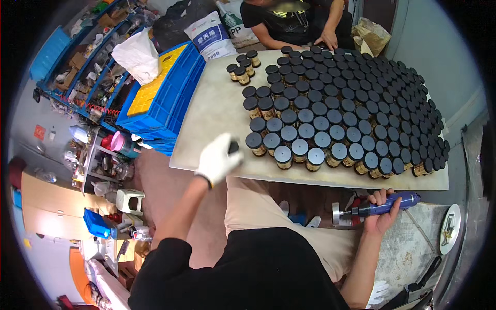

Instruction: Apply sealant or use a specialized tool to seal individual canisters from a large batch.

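Our left hand (219,157) pinches a black lid (233,148), ahead-left of the sideways purple power tool (380,209) our right hand's (381,221) fingers wrap.

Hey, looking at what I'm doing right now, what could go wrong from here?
The black-capped jars stand packed near the tabletop's near edge, so a bump might knock some off. Your bare right hand holds the purple power driver just outside that edge; swinging it in could strike the front row. The white glove on your left hand could dull your grip.
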`<action>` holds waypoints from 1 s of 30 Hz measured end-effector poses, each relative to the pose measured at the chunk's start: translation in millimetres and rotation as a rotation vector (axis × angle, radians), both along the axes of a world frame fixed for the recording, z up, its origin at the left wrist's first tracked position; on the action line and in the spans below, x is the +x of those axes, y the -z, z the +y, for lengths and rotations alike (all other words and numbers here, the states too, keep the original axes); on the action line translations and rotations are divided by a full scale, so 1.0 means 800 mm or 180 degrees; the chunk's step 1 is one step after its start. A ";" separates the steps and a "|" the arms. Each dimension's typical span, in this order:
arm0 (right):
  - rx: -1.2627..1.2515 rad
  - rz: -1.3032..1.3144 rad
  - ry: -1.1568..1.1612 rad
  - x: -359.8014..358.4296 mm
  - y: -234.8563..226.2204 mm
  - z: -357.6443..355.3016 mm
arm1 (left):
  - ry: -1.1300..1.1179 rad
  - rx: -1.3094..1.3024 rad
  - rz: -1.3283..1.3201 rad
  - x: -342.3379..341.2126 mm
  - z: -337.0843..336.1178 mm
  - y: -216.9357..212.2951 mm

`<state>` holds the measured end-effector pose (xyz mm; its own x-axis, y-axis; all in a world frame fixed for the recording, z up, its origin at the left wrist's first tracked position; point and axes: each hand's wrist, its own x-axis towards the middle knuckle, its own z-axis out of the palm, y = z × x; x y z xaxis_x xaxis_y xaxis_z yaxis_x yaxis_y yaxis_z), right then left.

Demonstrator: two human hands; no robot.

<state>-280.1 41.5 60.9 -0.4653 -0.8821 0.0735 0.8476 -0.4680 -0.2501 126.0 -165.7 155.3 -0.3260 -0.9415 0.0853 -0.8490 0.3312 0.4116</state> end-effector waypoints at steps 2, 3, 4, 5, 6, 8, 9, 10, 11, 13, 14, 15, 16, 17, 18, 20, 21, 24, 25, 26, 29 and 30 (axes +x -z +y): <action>0.0050 0.0178 0.0009 0.000 0.002 -0.004 | -0.0290 -0.0288 0.0131 0.019 -0.081 0.017; -0.0012 0.0234 -0.0044 -0.002 0.004 -0.005 | -0.0436 -0.0393 0.0244 0.023 -0.125 0.027; -0.0043 0.0257 -0.0057 -0.001 0.006 -0.005 | -0.0580 -0.0500 0.0354 0.026 -0.168 0.035; 0.0005 0.0260 -0.0035 -0.001 0.007 -0.005 | -0.0669 -0.0547 0.0413 0.025 -0.210 0.042; 0.0057 0.0266 -0.0013 -0.002 0.009 -0.004 | -0.0758 -0.0587 0.0473 0.024 -0.246 0.049; 0.0090 0.0260 0.0006 -0.002 0.011 -0.004 | -0.0888 -0.0466 0.0765 0.024 -0.305 0.062; 0.0133 0.0253 -0.0014 0.001 0.011 -0.006 | -0.0937 -0.0337 0.1291 0.034 -0.329 0.075; 0.0207 0.0255 0.0014 0.001 0.011 -0.004 | -0.0921 -0.0332 0.1310 0.031 -0.336 0.088; 0.0220 0.0224 0.0028 0.003 0.009 -0.002 | -0.0951 -0.0327 0.1747 0.029 -0.339 0.095; 0.0102 0.0218 -0.0090 0.004 0.006 -0.007 | -0.1074 -0.0531 0.2018 0.053 -0.344 0.114; 0.0114 0.0251 -0.0057 -0.001 0.011 0.000 | -0.0960 -0.0349 0.2406 0.027 -0.321 0.119; 0.0166 0.0269 0.0040 -0.002 0.010 0.006 | -0.0852 -0.0148 0.2786 0.000 -0.270 0.106; 0.0162 0.0263 0.0033 0.002 0.004 0.002 | -0.0865 0.0108 0.3211 -0.001 -0.221 0.083; 0.0080 0.0175 -0.0049 0.003 0.003 -0.002 | -0.0700 -0.0095 0.3257 0.006 -0.173 0.066; 0.0124 0.0188 0.0007 0.003 0.003 -0.001 | -0.0685 0.0136 0.3468 0.000 -0.132 0.059; 0.0146 0.0161 0.0041 0.003 0.000 -0.004 | -0.0273 0.0187 0.2951 0.000 -0.058 0.064; 0.0183 0.0160 0.0022 0.000 0.001 -0.004 | 0.0052 -0.0237 0.2105 -0.011 -0.027 0.053; 0.0115 0.0145 -0.0012 -0.002 0.005 -0.007 | -0.0107 0.0234 0.2023 -0.041 0.009 0.054; 0.0099 0.0164 -0.0027 -0.002 0.005 -0.005 | -0.0104 0.0256 0.2026 -0.043 0.007 0.059; 0.0082 0.0185 -0.0032 -0.003 0.004 -0.002 | -0.0169 -0.0030 0.1612 -0.047 0.002 0.063; 0.0060 0.0021 -0.0032 -0.006 0.007 0.007 | -0.0242 -0.0213 0.1372 -0.056 0.007 0.069; 0.0075 -0.0005 0.0010 -0.009 0.011 0.009 | -0.0330 -0.0161 0.1509 -0.055 0.011 0.065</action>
